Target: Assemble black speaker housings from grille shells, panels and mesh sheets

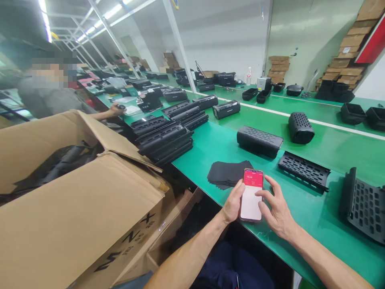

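A smartphone (252, 202) with a red and white screen is tilted up towards me at the edge of the green bench. My left hand (234, 202) grips it along its left side. Over the right part of the screen hovers my right hand (276, 210), fingers apart and holding nothing; whether a fingertip touches the glass I cannot tell. Just behind the phone lies a fanned stack of black sheets (227, 172). Beyond my right hand sit a perforated black panel (303, 170) and a closed black perforated housing (259, 141).
A large cardboard box (120, 192) with black parts inside stands at my left. Stacked black shells (167, 140) fill the bench behind it. Another perforated housing (300, 127) rests near the white line, and a perforated shell (363, 204) is at far right. A co-worker (57, 94) works at left.
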`<state>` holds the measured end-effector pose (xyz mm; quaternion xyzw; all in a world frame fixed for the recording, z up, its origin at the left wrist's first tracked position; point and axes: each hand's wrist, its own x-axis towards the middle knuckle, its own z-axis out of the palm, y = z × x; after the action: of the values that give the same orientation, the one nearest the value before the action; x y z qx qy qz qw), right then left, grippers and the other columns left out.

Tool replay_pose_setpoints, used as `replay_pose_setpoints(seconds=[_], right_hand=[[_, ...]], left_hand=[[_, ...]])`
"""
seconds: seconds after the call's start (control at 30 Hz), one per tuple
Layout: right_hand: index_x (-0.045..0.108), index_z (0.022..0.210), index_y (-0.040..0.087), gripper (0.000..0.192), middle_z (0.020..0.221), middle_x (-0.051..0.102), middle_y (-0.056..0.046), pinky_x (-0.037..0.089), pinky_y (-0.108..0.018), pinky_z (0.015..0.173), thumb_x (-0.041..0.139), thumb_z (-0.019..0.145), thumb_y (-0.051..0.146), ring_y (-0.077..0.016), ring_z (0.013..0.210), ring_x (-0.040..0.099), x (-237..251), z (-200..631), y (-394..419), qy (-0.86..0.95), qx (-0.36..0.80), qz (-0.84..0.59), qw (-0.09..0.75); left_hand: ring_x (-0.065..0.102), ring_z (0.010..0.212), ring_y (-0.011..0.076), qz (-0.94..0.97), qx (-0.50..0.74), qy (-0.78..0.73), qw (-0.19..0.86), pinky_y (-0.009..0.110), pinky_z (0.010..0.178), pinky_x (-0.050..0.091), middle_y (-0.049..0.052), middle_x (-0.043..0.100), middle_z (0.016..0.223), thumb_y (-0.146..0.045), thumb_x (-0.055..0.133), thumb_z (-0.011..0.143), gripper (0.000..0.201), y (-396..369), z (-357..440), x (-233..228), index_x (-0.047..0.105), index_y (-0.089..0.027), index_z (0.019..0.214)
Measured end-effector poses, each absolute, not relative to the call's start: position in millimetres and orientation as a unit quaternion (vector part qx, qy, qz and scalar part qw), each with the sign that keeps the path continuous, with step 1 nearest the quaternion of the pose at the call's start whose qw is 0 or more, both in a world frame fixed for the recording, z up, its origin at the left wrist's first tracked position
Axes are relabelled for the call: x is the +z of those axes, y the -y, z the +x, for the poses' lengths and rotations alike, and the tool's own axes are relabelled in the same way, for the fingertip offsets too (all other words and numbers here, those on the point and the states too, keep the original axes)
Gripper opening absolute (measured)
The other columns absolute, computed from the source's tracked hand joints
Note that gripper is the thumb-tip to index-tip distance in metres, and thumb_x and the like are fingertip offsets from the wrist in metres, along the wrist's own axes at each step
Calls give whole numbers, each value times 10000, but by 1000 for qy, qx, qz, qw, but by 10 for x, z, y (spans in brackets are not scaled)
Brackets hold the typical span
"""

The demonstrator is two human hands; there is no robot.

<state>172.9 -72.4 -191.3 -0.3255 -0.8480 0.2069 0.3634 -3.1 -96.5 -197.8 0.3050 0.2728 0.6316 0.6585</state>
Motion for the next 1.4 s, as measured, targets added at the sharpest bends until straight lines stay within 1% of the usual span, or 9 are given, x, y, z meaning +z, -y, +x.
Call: replay_pose_setpoints(seconds=[0.17,0.3,0.4,0.5,0.93,1.03,1.13,1.27,1.4], right_hand=[[612,1212,237,222,1629,309,-155,479,-599,1118,486,1046,315,-367,1495,395,-1906,1731,721,842,213,-319,380],[642,1115,219,211,1625,317,-159,477,-590,1118,467,1054,319,-366,1489,407,-1903,1744,721,838,218,-323,383],[674,1058,219,222,1628,313,-140,469,-591,1122,469,1055,303,-365,1480,413,-1886,1747,724,841,218,-313,384],[694,1031,230,221,1622,318,-112,461,-595,1130,478,1046,267,-356,1468,416,-1851,1741,727,846,214,-290,393],[692,1131,249,216,1647,283,-103,453,-613,1136,503,1030,278,-369,1496,374,-1833,1720,738,861,200,-274,380],[670,1146,236,227,1652,274,-121,463,-604,1132,478,1043,301,-366,1492,390,-1866,1742,736,849,208,-290,389],[653,1146,231,244,1639,307,-136,471,-598,1124,454,1051,336,-367,1495,397,-1901,1755,730,833,219,-323,393],[642,1147,238,238,1625,337,-136,480,-577,1116,459,1051,355,-361,1517,377,-1912,1753,724,819,238,-341,394],[634,1149,238,231,1624,335,-138,472,-567,1127,460,1054,357,-350,1522,374,-1898,1752,725,817,254,-340,391]], left_hand=[[726,903,241,304,626,-281,661,352,790,587,116,760,1098,-615,694,916,558,972,-35,-1974,653,-161,1239],[714,892,227,303,627,-285,659,331,779,573,109,756,1089,-614,691,919,575,970,-39,-1974,649,-160,1269],[714,886,224,308,632,-289,650,326,790,563,104,765,1056,-604,683,929,536,963,-41,-1987,664,-152,1215],[717,862,224,311,636,-287,645,314,748,554,100,771,1031,-588,677,939,498,961,-42,-1990,668,-151,1177],[699,814,191,297,638,-268,658,291,723,551,97,771,1009,-580,725,909,517,972,-38,-1932,672,-148,1187],[710,819,208,295,635,-274,660,323,740,569,96,770,1005,-591,723,906,528,973,-36,-1932,666,-151,1192],[722,893,244,295,631,-279,661,358,791,579,110,767,1074,-614,729,889,570,972,-31,-1933,662,-154,1220],[709,895,229,298,639,-289,647,320,763,558,104,766,1074,-599,727,897,547,969,-29,-1935,680,-152,1208],[710,909,237,300,640,-288,647,318,760,550,107,767,1087,-594,713,910,545,973,-30,-1930,684,-155,1232]])
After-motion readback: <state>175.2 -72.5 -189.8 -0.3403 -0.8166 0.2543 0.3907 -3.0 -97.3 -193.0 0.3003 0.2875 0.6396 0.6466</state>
